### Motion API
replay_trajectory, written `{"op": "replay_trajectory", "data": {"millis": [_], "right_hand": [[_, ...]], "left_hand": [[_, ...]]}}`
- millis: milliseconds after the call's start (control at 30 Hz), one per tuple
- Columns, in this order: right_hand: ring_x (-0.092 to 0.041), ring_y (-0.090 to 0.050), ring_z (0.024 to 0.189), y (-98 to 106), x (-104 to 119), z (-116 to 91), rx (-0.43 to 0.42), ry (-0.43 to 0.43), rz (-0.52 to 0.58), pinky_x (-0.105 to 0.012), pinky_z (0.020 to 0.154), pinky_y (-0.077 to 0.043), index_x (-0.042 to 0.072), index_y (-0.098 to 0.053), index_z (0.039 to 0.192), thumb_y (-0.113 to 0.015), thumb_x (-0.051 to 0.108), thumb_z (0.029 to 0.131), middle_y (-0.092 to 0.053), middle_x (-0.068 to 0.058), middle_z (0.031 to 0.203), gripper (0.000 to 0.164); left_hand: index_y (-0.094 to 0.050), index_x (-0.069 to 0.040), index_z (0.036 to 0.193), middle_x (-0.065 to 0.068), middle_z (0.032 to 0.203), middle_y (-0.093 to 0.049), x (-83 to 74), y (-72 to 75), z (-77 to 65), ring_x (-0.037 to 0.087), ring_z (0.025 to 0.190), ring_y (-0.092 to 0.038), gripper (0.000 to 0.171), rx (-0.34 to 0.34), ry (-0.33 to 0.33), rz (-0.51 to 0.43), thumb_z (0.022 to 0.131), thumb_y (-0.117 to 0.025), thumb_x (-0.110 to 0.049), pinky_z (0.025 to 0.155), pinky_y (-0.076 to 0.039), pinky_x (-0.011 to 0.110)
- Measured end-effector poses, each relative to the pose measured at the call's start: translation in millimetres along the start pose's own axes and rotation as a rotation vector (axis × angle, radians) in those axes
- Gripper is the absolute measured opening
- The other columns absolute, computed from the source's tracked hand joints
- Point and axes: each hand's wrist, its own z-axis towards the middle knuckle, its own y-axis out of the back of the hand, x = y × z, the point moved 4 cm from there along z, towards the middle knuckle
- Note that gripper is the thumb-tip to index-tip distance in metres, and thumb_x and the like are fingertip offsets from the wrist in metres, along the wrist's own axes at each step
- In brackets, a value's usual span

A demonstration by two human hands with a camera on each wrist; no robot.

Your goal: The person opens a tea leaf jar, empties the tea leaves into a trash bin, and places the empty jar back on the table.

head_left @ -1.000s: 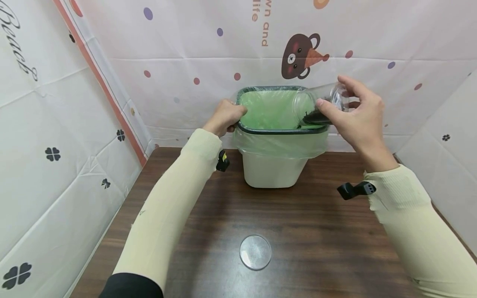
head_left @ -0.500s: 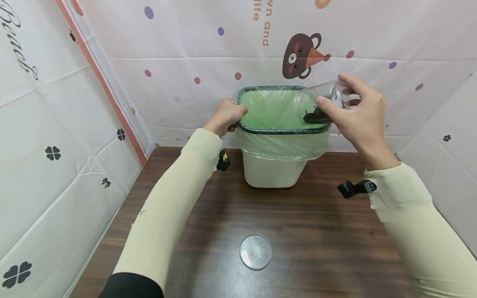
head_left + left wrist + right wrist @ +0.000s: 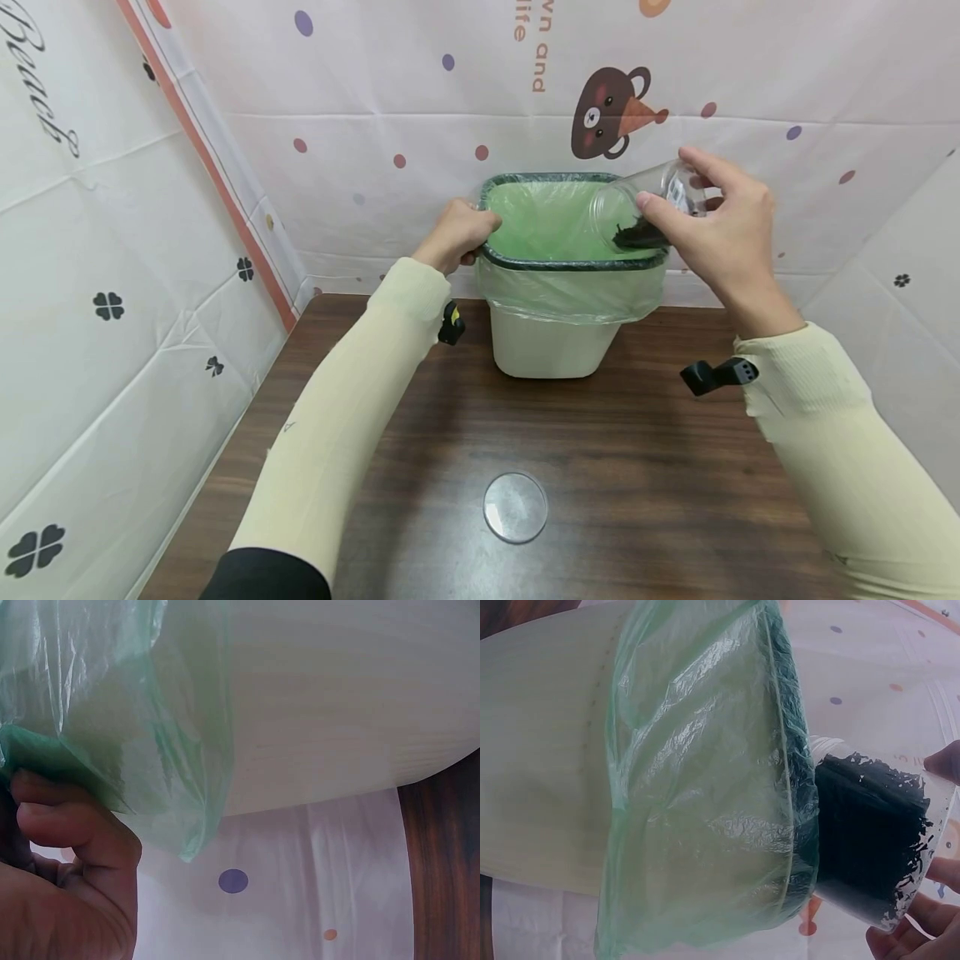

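Observation:
My right hand (image 3: 723, 221) holds a clear jar (image 3: 637, 187) by its base end, thumb on the near side. The jar lies tilted, its open mouth over the right side of the bin's opening. Dark shredded flakes (image 3: 870, 825), of a kind I cannot tell, lie along its lower wall. On the opposite side, my left hand (image 3: 456, 236) grips the rim of the pale bin (image 3: 551, 346), fingers curled at the edge. A green plastic bag (image 3: 570, 296) lines the bin and folds down outside. In the left wrist view, the curled fingers (image 3: 82, 832) are against the bag.
A round clear lid (image 3: 515, 507) lies flat on the dark wooden table (image 3: 600, 467), nearer than the bin. Printed white cloth (image 3: 420, 100) hangs close behind the bin, and another cloth wall (image 3: 135, 333) stands at the left.
The jar's base has risen very slightly, and the dark flakes near its mouth have shifted a little. The left hand keeps its grip on the rim. The head view has drifted slightly.

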Motion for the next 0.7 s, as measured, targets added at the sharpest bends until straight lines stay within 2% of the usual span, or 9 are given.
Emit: {"op": "replay_trajectory", "data": {"millis": [367,700], "right_hand": [[-0.011,-0.055,0.075,-0.3,0.5,1.2,0.017,-0.016,-0.043,-0.019,0.068,-0.043,0.021,-0.069,0.132,-0.085,0.033,0.076,-0.065,0.002,0.107,0.059],[-0.012,-0.055,0.080,-2.4,3.8,3.5,0.047,-0.019,-0.065,-0.019,0.070,-0.044,0.021,-0.067,0.135,-0.085,0.035,0.078,-0.064,-0.002,0.114,0.062]], "left_hand": [[-0.035,-0.018,0.064,-0.002,0.052,-0.035,0.0,-0.5,1.3,0.013,0.043,-0.036,0.036,0.011,0.002,-0.012,0.095,-0.053,-0.015,0.044,-0.033,0.027],[-0.034,-0.018,0.062,-0.002,0.051,-0.034,0.1,0.8,1.0,0.013,0.042,-0.035,0.037,0.022,-0.005,-0.018,0.094,-0.052,-0.014,0.042,-0.031,0.027]]}}
